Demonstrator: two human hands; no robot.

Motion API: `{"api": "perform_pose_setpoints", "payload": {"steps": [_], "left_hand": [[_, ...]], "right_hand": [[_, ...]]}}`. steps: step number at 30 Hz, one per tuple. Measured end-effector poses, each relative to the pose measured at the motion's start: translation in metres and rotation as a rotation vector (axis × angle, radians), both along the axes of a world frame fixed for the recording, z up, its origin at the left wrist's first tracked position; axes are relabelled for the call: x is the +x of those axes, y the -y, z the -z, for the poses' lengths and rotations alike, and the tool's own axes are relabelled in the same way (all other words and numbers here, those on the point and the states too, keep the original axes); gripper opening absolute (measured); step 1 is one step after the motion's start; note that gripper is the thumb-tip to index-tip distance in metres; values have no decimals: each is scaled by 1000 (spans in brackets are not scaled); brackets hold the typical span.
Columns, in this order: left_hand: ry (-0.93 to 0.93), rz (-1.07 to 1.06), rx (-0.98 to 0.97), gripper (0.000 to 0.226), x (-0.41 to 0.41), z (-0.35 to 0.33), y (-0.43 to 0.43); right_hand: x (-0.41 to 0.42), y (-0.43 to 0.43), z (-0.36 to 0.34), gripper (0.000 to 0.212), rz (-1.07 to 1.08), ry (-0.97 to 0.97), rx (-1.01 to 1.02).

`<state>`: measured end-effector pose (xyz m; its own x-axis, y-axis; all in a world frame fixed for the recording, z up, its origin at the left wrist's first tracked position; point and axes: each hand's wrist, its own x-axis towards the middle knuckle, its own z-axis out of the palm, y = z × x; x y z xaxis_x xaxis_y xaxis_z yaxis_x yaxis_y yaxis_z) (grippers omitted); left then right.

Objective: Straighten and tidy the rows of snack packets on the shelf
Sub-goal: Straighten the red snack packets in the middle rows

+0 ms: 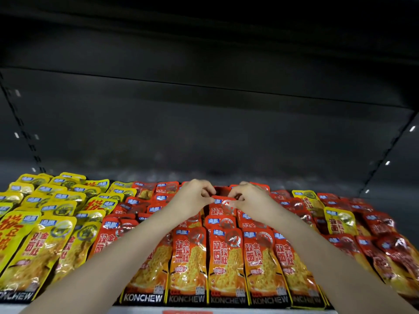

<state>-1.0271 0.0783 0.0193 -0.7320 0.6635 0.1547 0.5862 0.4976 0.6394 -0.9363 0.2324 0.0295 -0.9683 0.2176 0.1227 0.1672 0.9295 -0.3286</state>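
Both hands reach to the back of the shelf (204, 175), the left hand (195, 197) and right hand (249, 199) pinching the top edge of one red packet (221, 206) between them, in the middle rows, yellow packets (45, 223) lying to the left.

yellow packets (43, 241): yellow, blue logo patch; red packets (226, 264): red-orange, blue logo patch, black bottom band; shelf (204, 132): dark grey
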Motion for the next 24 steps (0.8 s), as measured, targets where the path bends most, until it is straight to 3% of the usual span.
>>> {"api": "perform_pose_setpoints", "payload": {"steps": [6, 11, 17, 24], "left_hand": [[-55, -24, 37, 30, 9, -2, 8], [-45, 30, 21, 17, 19, -4, 16], [-39, 126, -185, 26, 33, -5, 20], [24, 108, -80, 22, 28, -1, 16]], "right_hand": [[2, 6, 0, 26, 64, -38, -8], [22, 11, -5, 19, 63, -149, -14], [49, 18, -1, 22, -51, 54, 163], [49, 21, 3, 22, -22, 3, 68]]}}
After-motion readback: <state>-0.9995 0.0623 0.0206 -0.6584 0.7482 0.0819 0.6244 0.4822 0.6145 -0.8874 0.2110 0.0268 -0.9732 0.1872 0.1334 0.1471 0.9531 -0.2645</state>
